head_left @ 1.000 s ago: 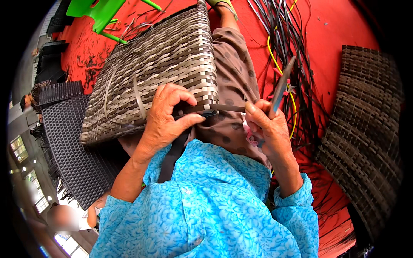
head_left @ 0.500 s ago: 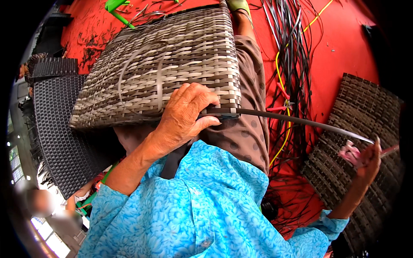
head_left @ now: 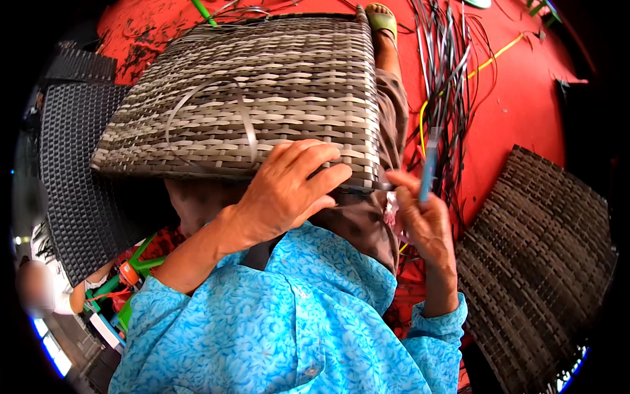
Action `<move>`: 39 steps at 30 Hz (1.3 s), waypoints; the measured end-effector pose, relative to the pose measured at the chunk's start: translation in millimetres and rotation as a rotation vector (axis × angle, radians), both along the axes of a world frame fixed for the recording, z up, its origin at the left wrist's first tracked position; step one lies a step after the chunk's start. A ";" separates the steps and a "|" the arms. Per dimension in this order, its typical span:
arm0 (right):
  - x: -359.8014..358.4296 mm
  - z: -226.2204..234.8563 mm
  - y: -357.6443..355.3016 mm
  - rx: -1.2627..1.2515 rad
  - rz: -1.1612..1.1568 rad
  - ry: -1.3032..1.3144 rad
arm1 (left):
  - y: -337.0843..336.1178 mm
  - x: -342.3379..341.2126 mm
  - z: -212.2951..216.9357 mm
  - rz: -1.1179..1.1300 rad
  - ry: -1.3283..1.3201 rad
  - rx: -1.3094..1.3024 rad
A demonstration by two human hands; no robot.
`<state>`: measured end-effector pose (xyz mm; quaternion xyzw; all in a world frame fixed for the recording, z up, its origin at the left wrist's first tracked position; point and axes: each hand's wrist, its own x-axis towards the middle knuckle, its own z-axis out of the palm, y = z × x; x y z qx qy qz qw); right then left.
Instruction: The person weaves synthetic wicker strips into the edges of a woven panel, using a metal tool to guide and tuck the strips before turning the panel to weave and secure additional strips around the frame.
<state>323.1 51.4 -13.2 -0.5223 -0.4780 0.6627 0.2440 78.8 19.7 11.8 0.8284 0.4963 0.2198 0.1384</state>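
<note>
A box-shaped woven wicker piece (head_left: 256,72) in grey, brown and cream strips lies across my lap. My left hand (head_left: 282,187) rests at its near edge, fingers apart and stretched, the thumb below the rim. A loose flat strip (head_left: 249,128) loops up from the weave. At the near right corner, my right hand (head_left: 423,223) is closed around a slim tool with a blue part (head_left: 428,172), pointing up and blurred; its exact kind is unclear. Pink wrapping (head_left: 392,209) shows by the right fingers. Whether those fingers also hold a strip end cannot be made out.
Dark woven panels stand at left (head_left: 79,171) and lie at right (head_left: 545,262). A bundle of long dark strips (head_left: 449,72) and a yellow cord (head_left: 495,58) lie on the red floor (head_left: 518,111). Another person, partly visible, is at the lower left beside green frames (head_left: 141,262).
My right hand has come in from far right to the wicker's near corner; the strip stretched out to it no longer shows there. My left fingers have lifted and spread slightly.
</note>
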 end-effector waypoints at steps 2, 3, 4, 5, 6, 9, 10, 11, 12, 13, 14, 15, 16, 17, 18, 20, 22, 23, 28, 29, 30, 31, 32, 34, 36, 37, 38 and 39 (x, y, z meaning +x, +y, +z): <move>-2.8 -4.0 4.2 0.066 0.149 -0.077 | -7.8 -17.5 4.9 0.068 0.066 0.086; -0.8 -9.9 4.0 0.116 0.135 -0.053 | -15.5 -30.2 10.1 0.135 0.138 0.165; 1.4 -6.0 5.8 -0.057 0.119 0.019 | -23.1 -44.9 11.6 0.226 0.082 0.200; 2.7 1.7 9.9 -0.231 0.103 0.085 | -32.5 -60.1 12.5 0.316 0.059 0.239; 0.1 10.9 14.9 -0.275 0.160 0.095 | -41.3 -75.5 11.4 0.397 0.054 0.313; -9.5 11.1 20.4 -0.325 0.194 0.066 | -62.2 -125.1 -11.7 0.724 -0.254 0.338; -10.2 9.1 18.9 -0.322 0.208 0.067 | -60.8 -132.3 -18.7 0.871 -0.448 0.248; -9.2 5.2 15.1 -0.276 0.155 0.070 | -59.4 -138.4 -25.1 1.010 -0.646 0.154; -10.7 2.0 14.0 -0.228 0.104 0.078 | -59.6 -145.4 -34.0 0.980 -0.491 0.182; -10.7 3.3 14.8 -0.235 0.110 0.089 | -58.8 -149.7 -39.3 0.940 -0.328 0.196; -10.7 5.8 16.4 -0.213 0.079 0.115 | -57.7 -151.2 -41.7 0.828 -0.170 0.232; -11.2 7.3 15.5 -0.183 0.046 0.130 | -57.0 -149.9 -41.4 0.840 -0.095 0.184; -4.7 4.9 15.2 -0.188 0.014 0.051 | -58.4 -148.1 -42.2 0.841 -0.135 0.156; 5.0 -0.5 12.6 -0.109 -0.023 0.030 | -60.5 -147.5 -42.6 0.842 -0.173 0.128; 18.0 4.4 12.2 -0.153 -0.105 0.017 | -60.8 -148.1 -41.1 0.846 -0.174 0.128; 58.4 4.9 12.9 -0.139 -0.260 0.062 | -62.2 -150.5 -34.9 0.798 -0.144 0.020; 116.7 -2.7 17.0 -0.065 -0.403 0.097 | -63.4 -153.2 -36.9 0.799 -0.121 0.031; 145.8 -4.8 19.7 -0.050 -0.467 0.075 | -63.7 -154.1 -38.1 0.794 -0.096 0.040; 248.8 19.2 25.3 0.041 -0.783 -0.072 | -64.9 -157.8 -36.1 0.750 -0.025 0.031; 246.3 17.5 22.1 0.047 -0.781 -0.071 | -66.3 -159.7 -35.5 0.730 0.042 0.037; 239.5 15.6 21.2 0.012 -0.739 -0.225 | -64.4 -157.3 -32.5 0.711 0.152 0.019; 235.8 11.5 19.3 -0.027 -0.691 -0.380 | -65.7 -155.2 -26.9 0.713 0.148 0.024; 269.3 -11.9 24.1 0.027 -0.388 -0.352 | -66.9 -153.3 -20.9 0.721 0.090 -0.025; 263.2 -41.5 22.8 0.545 -0.123 -0.730 | -66.0 -151.8 -17.4 0.706 -0.203 -0.012; 251.2 -58.8 29.1 0.999 0.062 -0.980 | -66.6 -149.0 -6.0 0.717 -0.223 0.028; 215.9 -47.7 28.0 0.721 -0.098 -0.823 | -63.0 -142.3 2.4 0.709 -0.186 0.067; 162.8 -30.0 21.8 0.441 -0.248 -0.654 | -57.4 -137.9 10.8 0.708 -0.177 0.067; 125.0 -15.6 20.0 0.281 -0.253 -0.453 | -49.2 -134.8 19.1 0.553 0.060 0.101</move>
